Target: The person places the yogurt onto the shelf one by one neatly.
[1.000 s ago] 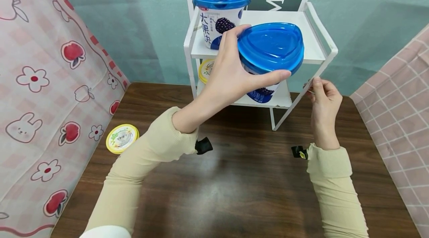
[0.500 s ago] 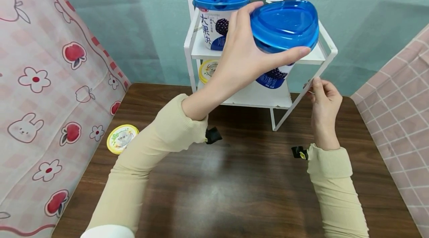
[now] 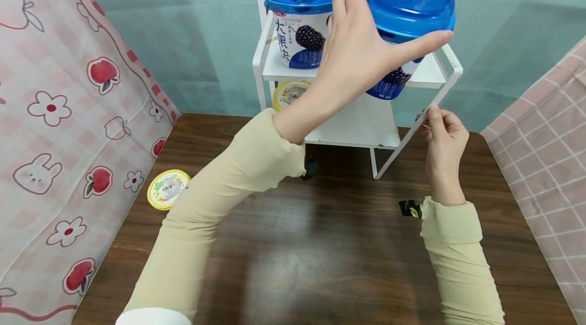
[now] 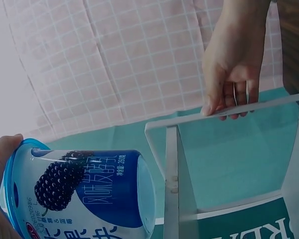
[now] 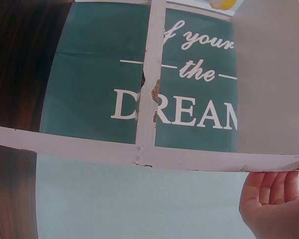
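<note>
My left hand (image 3: 357,53) grips a yogurt cup (image 3: 412,9) by its blue lid, thumb on the near side. The cup is tilted and in the air, in front of the upper right part of a white two-tier rack (image 3: 354,121). In the left wrist view, blackberries show on the held cup's label (image 4: 60,184). A second blue-lidded yogurt cup (image 3: 299,25) stands upright at the left of the upper shelf. Low on the rack's right side, my right hand (image 3: 444,147) holds the frame between thumb and curled fingers. The right wrist view shows those fingers (image 5: 274,186) against the white bar.
A yellow-rimmed round container (image 3: 288,95) sits on the lower shelf at left, partly behind my left arm. Another yellow-rimmed round item (image 3: 168,189) lies on the wooden table (image 3: 293,259) at left. A green lettered board (image 5: 99,74) backs the rack. Patterned cloths hang at both sides.
My left hand has carried the cup up and to the right, from in front of the lower shelf to the upper shelf's level. My right hand has stayed on the frame.
</note>
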Demonstrator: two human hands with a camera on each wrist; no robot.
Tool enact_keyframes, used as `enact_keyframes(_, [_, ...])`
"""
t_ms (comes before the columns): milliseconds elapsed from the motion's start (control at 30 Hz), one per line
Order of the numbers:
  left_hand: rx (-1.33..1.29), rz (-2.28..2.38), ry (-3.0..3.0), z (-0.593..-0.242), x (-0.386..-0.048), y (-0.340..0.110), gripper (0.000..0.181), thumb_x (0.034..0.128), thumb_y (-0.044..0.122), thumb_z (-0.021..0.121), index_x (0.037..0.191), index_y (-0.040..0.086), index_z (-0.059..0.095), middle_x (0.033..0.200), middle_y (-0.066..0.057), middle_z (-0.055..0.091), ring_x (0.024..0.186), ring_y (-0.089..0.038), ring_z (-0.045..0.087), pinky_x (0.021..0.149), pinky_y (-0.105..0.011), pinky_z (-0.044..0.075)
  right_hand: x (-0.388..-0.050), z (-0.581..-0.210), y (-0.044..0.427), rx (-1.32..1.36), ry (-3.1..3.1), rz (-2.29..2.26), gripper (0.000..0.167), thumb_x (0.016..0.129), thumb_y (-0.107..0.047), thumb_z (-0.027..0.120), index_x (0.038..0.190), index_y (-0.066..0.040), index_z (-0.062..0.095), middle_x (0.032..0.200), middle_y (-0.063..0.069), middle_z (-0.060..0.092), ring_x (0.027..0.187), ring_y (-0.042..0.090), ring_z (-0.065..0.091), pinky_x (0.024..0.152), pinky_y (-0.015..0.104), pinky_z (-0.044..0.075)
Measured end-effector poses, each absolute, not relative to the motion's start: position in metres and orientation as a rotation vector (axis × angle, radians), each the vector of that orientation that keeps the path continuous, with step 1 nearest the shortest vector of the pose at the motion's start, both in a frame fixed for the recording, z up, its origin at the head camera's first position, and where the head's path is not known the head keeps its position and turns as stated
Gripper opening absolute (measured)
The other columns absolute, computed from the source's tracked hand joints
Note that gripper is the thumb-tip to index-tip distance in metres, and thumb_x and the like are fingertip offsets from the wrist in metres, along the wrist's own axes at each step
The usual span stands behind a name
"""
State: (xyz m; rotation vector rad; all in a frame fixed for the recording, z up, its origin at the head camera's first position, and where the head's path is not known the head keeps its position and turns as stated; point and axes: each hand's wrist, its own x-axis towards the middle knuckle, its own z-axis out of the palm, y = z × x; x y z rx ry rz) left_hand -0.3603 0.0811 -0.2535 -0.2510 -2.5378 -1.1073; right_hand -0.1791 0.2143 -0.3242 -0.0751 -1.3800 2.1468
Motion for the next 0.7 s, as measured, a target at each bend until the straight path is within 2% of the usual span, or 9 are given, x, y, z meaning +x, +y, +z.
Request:
enact_keyframes(100, [-0.298, -1.099, -2.575, -0.211, -0.293, 0.062, 0.139, 0.0289, 0.09, 0.056, 0.142, 0.037, -0.006, 0.145, 0.016, 0.006, 0.128, -0.001, 0.017, 0.099, -0.031, 0.033, -0.179, -0.324, 0.214, -0.085, -1.372, 2.157, 0.018, 0.083, -0.008, 0.065, 0.077, 0.009, 0.061, 0.071, 0.01, 0.059, 0.067, 0.018, 0.058, 0.063, 0.023, 0.048])
enact_keyframes(200, [-0.333, -1.069, -2.632, -0.169, -0.225, 0.044, 0.121, 0.0536, 0.08, 0.06, 0.145, 0.024, 0.003, 0.146, 0.009, 0.013, 0.127, -0.001, 0.019, 0.101, -0.02, 0.026, -0.178, -0.324, 0.214, -0.091, -1.371, 2.158, 0.018, 0.083, -0.008, 0.064, 0.077, 0.009, 0.061, 0.072, 0.01, 0.06, 0.068, 0.017, 0.058, 0.063, 0.023, 0.048])
enact_keyframes(300, [-0.337, -1.008, -2.676, -0.15, -0.195, 0.038, 0.106, 0.0682, 0.068, 0.06, 0.144, 0.014, 0.01, 0.144, 0.005, 0.02, 0.125, -0.002, 0.022, 0.1, -0.012, 0.022, -0.179, -0.324, 0.215, -0.088, -1.377, 2.148, 0.018, 0.083, -0.008, 0.064, 0.077, 0.009, 0.061, 0.072, 0.01, 0.059, 0.068, 0.018, 0.058, 0.063, 0.023, 0.048])
enact_keyframes(367, [-0.336, -0.976, -2.684, -0.146, -0.189, 0.04, 0.1, 0.072, 0.065, 0.059, 0.144, 0.012, 0.012, 0.142, 0.003, 0.022, 0.125, -0.002, 0.023, 0.099, -0.01, 0.021, -0.178, -0.324, 0.215, -0.086, -1.381, 2.141, 0.019, 0.083, -0.008, 0.064, 0.076, 0.009, 0.061, 0.072, 0.01, 0.059, 0.067, 0.018, 0.058, 0.063, 0.023, 0.048])
enact_keyframes(700, [-0.282, -0.807, -2.676, -0.149, -0.203, 0.059, 0.105, 0.0673, 0.076, 0.051, 0.142, 0.011, 0.014, 0.137, 0.001, 0.03, 0.119, -0.005, 0.031, 0.094, -0.009, 0.027, -0.179, -0.324, 0.216, -0.084, -1.373, 2.144, 0.018, 0.084, -0.008, 0.064, 0.076, 0.008, 0.061, 0.072, 0.01, 0.058, 0.068, 0.017, 0.057, 0.062, 0.023, 0.048])
